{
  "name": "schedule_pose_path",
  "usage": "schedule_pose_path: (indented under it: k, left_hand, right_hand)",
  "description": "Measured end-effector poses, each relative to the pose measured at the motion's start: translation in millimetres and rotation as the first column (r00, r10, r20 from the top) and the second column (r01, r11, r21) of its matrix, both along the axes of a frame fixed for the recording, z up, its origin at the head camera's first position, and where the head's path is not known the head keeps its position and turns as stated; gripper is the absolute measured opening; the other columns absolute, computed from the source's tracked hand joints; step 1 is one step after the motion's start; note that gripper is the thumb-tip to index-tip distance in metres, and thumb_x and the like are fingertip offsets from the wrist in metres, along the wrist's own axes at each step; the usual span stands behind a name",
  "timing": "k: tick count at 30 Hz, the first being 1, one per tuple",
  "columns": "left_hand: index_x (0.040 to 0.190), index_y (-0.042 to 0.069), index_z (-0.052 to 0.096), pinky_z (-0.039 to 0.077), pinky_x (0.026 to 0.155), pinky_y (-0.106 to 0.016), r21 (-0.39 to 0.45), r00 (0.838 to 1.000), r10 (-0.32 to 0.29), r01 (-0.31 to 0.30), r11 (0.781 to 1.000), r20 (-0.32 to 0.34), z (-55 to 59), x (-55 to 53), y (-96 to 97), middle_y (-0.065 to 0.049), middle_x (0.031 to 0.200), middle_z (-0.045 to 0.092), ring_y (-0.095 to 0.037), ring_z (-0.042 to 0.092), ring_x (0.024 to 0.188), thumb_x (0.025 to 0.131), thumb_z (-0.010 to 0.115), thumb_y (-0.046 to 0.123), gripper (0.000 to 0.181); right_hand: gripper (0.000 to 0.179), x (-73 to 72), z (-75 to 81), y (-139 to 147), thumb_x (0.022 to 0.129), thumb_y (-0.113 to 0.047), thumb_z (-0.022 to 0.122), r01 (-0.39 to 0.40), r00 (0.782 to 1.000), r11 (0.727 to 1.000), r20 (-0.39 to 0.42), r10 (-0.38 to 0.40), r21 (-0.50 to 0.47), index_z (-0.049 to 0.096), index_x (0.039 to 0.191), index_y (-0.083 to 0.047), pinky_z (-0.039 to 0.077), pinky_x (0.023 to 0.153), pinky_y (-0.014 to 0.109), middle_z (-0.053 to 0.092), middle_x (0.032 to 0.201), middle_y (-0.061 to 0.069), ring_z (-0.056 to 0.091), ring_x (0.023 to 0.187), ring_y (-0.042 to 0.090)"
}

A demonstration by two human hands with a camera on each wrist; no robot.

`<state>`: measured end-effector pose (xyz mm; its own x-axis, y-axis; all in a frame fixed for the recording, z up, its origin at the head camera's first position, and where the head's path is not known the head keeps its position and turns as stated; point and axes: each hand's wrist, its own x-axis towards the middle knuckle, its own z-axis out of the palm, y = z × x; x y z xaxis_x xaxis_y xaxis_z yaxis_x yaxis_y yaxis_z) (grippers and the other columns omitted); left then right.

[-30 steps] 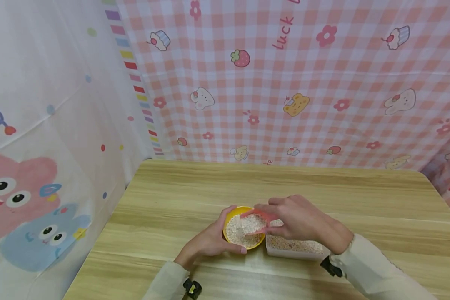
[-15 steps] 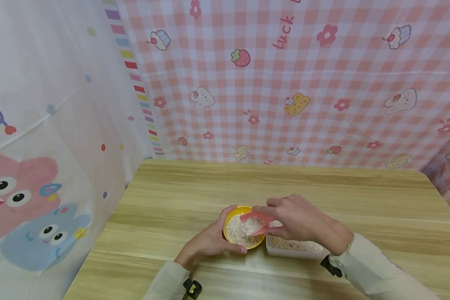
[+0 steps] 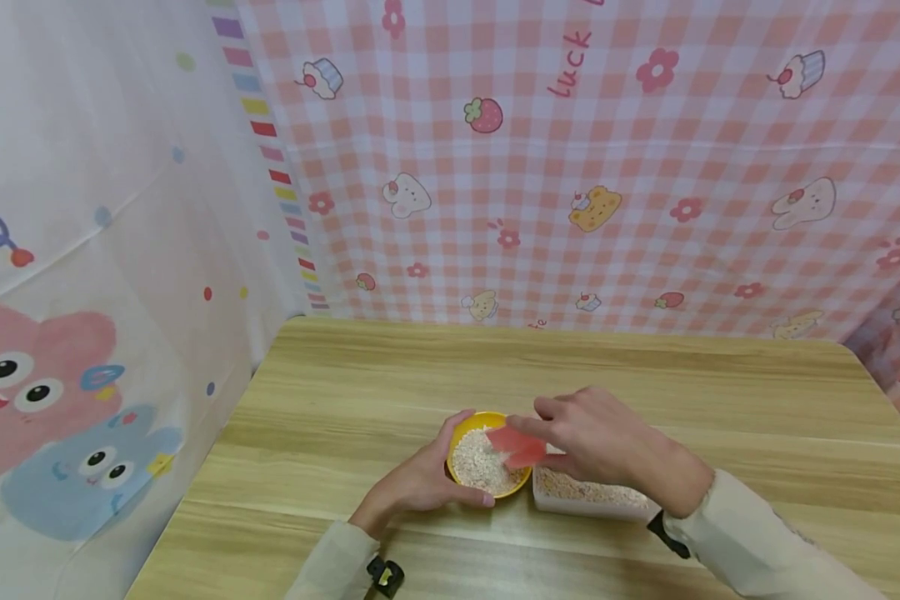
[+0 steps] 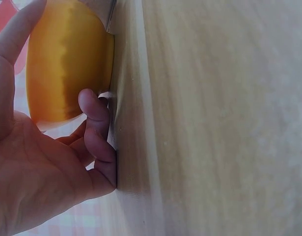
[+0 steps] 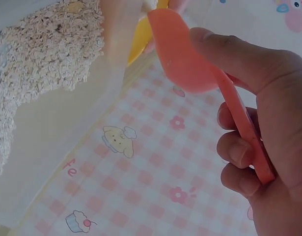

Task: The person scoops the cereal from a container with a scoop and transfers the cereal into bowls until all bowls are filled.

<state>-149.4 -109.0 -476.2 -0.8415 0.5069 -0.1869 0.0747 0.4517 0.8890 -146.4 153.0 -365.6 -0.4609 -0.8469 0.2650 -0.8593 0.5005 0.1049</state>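
A yellow bowl (image 3: 487,418) filled with pale oat flakes (image 3: 483,467) stands on the table, seen from the side in the left wrist view. My left hand (image 3: 423,477) grips it from the left, thumb at the near side and fingers round the far side. Over the bowl's right part, my right hand (image 3: 600,437) holds a coral-pink scoop (image 3: 521,448) by its handle. The scoop is tipped so its underside shows in the head view. In the right wrist view, the fingers curl round the handle (image 5: 244,125) and the thumb presses near the scoop's head.
Right of the bowl, partly under my right hand, stands a translucent rectangular container (image 3: 592,506) of oat flakes (image 5: 52,49). Both are on a wood-grain table (image 3: 390,367). A pink checked cloth (image 3: 540,167) hangs behind it, a white printed cloth (image 3: 142,250) at left.
The scoop has turned over above the bowl, from its open side with flakes showing to its underside showing. The left hand and bowl have stayed in place.
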Motion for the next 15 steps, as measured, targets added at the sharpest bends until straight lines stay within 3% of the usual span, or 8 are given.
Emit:
schedule_pose_path:
  k: [8,15]
  left_hand:
    - [0.157,0.026,0.013,0.032,0.111,-0.053,-0.016,1.000,0.004,-0.004,1.000,-0.005,0.9,-0.1,0.5,-0.007,0.145,0.046,-0.026,0.046,0.129,0.072,0.089,0.039,0.115]
    - [0.157,0.024,0.014,0.032,0.111,-0.053,-0.011,1.000,0.006,-0.006,1.000,-0.021,-1.0,0.2,0.8,-0.009,0.145,0.046,-0.027,0.046,0.129,0.071,0.090,0.037,0.116]
  right_hand:
    - [0.049,2.3,2.7,6,0.071,-0.033,0.089,-0.012,0.996,1.000,-0.093,0.010,-0.019,0.071,0.113,-0.018,0.039,0.047,0.021,0.053,0.072,-0.005,0.053,0.055,0.009]
    - [0.051,3.3,5.5,14,0.073,-0.036,0.087,0.014,0.998,0.999,-0.053,-0.016,-0.036,0.070,0.117,-0.016,0.038,0.048,0.019,0.054,0.073,-0.006,0.044,0.051,0.005]
